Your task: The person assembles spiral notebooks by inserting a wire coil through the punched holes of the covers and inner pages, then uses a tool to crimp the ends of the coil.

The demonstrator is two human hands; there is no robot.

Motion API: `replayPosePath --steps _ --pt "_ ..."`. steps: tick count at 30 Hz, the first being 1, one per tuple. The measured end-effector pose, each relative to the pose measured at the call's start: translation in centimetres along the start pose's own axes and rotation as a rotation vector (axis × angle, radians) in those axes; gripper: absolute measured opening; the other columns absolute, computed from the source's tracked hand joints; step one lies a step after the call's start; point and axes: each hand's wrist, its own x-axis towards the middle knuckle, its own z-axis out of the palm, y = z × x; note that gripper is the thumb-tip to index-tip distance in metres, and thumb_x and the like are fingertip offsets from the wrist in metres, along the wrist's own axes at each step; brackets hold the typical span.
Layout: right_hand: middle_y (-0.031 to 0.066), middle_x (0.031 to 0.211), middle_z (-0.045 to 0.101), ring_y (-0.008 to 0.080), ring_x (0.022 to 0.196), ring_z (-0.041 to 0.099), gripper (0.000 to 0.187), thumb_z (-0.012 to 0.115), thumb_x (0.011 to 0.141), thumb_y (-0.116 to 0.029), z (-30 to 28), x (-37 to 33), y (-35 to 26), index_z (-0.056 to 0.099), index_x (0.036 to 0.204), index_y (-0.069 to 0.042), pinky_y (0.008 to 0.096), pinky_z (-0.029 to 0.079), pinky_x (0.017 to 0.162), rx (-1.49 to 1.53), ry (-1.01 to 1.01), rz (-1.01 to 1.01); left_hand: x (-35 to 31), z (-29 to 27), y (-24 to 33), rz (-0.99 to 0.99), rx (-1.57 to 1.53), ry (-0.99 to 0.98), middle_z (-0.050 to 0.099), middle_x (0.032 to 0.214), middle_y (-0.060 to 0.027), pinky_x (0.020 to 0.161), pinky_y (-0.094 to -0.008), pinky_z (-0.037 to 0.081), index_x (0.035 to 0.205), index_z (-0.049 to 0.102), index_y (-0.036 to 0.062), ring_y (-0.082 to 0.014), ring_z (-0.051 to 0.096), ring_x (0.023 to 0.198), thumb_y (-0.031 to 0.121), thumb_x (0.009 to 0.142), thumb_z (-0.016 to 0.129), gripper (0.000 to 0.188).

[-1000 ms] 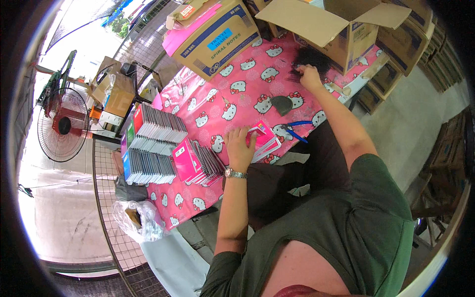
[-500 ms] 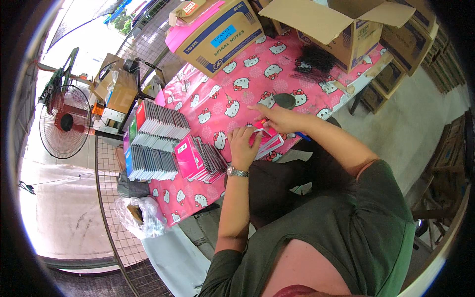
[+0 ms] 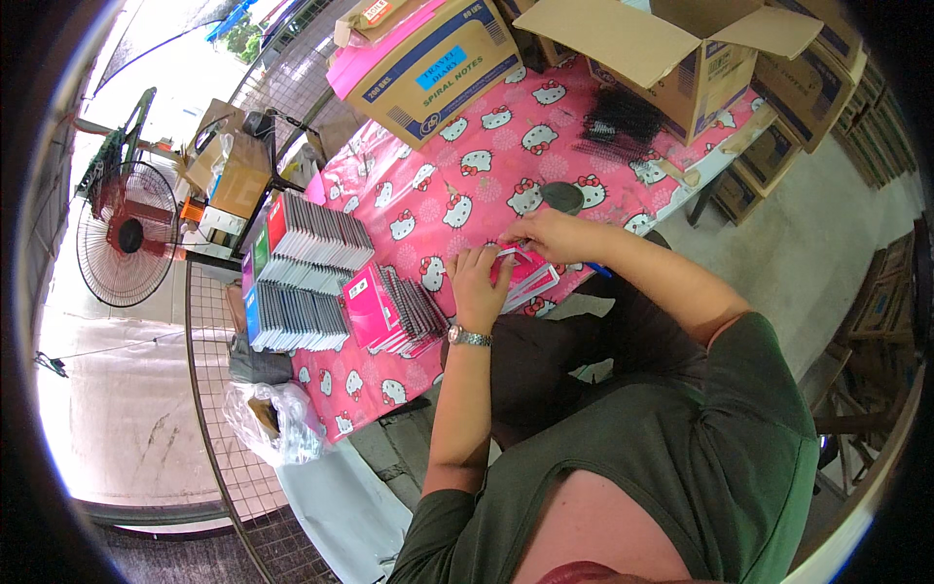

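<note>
Your left hand (image 3: pixel 479 284) presses flat, fingers spread, on the pink booklet (image 3: pixel 525 273); your right hand (image 3: pixel 547 234) pinches its top edge, just below the dark round disc (image 3: pixel 562 197).

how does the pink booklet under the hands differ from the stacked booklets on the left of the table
The pink booklet lies alone and flat under the left hand and right hand; the stacked booklets sit in fanned rows that no hand touches. The one under the hands shows a pink cover; the stacks show mostly grey edges with red, green and blue ends. Both rest on the pink patterned tablecloth.
</note>
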Motion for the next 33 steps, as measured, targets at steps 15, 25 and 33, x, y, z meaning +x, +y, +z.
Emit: replayPosePath --steps 15,25,33 --pt "0.0176 0.105 0.057 0.0383 0.1 0.059 0.032 0.063 0.088 -0.013 -0.1 -1.9 -2.8 0.059 0.118 -0.005 0.0453 0.049 0.085 0.023 0.205 0.095 0.4 0.2 0.9 0.038 0.063 0.005 0.065 0.097 -0.0063 0.096 -0.0505 0.033 0.106 0.063 0.0109 -0.0255 0.059 0.096 0.02 0.083 0.067 0.025" --pt "0.0196 0.138 0.049 0.0408 0.115 0.055 0.034 0.065 0.082 -0.021 -2.9 2.4 1.1 0.06 0.113 -0.009 0.0469 0.049 0.09 0.141 -0.167 0.369 -0.3 -0.9 0.7 -0.01 0.033 -0.08 0.066 0.098 -0.0055 0.105 -0.0581 0.027 0.103 0.062 0.0114 -0.0257 0.06 0.099 0.026 0.088 0.065 0.021" --pt "0.0141 0.147 0.042 0.0371 0.128 0.043 0.042 0.075 0.069 -0.028 -1.3 -0.1 11.2 0.065 0.109 -0.019 0.048 0.043 0.1 -0.533 -0.313 0.241 -0.5 -0.5 -0.3 0.009 0.073 -0.101 0.064 0.106 -0.0047 0.108 -0.0636 0.022 0.107 0.063 0.0144 -0.0265 0.056 0.11 0.028 0.09 0.063 0.021"
